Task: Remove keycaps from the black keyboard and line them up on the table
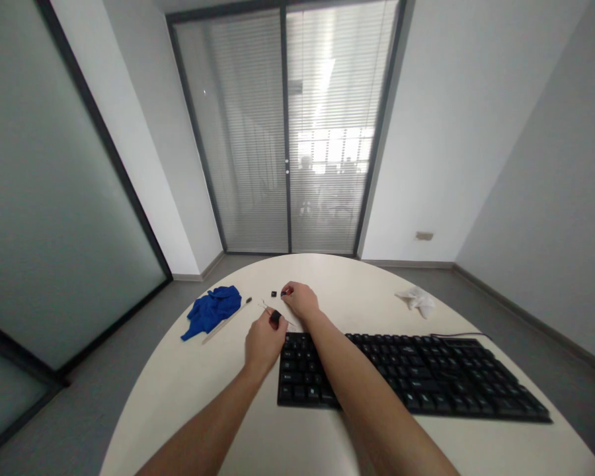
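My left hand (264, 342) is closed around a wire keycap puller (276, 317), whose black middle shows between the fingers and whose thin wire ends stick out on both sides. Just beyond it, my right hand (301, 301) pinches a small black keycap (283, 293) at the tabletop. A second black keycap (274, 294) lies on the table slightly left of those fingertips. The black keyboard (416, 370) is beneath my right forearm, which hides part of its left side. The left hand is close to the keyboard's upper left corner.
A crumpled blue cloth (214, 309) lies at the left, with a toothbrush (225, 322) beside it. White crumpled tissue (417, 300) rests at the right rear. The keyboard's cable (456, 334) runs along its back edge. The round white table (178, 410) has a curved edge.
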Demonstrator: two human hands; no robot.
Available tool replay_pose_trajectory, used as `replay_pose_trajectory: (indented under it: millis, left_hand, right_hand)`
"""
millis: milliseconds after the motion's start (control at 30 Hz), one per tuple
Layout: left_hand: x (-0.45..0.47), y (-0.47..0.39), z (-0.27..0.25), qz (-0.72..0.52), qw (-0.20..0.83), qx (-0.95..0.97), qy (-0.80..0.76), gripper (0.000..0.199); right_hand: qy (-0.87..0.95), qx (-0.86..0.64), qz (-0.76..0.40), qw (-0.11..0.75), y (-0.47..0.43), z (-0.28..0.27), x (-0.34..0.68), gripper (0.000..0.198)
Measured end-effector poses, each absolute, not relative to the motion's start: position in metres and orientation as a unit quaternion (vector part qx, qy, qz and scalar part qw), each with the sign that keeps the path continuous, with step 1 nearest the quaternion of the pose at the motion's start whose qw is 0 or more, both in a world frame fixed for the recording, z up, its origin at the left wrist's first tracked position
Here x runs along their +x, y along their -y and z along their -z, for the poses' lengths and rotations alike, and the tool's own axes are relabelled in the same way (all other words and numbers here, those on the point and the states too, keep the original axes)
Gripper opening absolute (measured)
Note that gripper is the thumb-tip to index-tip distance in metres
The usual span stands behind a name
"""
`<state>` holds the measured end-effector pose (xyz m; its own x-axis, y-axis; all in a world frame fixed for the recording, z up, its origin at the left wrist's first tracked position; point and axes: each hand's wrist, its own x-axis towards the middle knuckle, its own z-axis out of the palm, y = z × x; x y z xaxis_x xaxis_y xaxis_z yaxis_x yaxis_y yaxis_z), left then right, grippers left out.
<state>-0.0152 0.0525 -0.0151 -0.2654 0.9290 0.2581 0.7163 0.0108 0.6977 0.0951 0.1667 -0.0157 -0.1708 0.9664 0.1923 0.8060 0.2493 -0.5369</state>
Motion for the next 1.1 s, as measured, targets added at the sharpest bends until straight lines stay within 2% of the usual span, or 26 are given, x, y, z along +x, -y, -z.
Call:
replay_pose_trajectory:
  millis: [700,933,1100]
  left_hand:
    - [-0.016,-0.054,0.018,-0.386,0.142,0.593,-0.692,0.013]
    - [-0.017,-0.054,0.019,-0.399,0.148,0.596,-0.681,0.013]
    - [-0.017,-0.056,0.022,-0.415,0.154,0.609,-0.658,0.02]
  right_hand:
    - [0.756,-0.569,-0.167,0.277,-0.168,0.02,0.092,0.018]
    - [0.744,-0.573,-0.176,0.296,-0.164,0.02,0.094,0.03]
    - [0.737,-0.573,-0.183,0.308,-0.159,0.009,0.095,0.028]
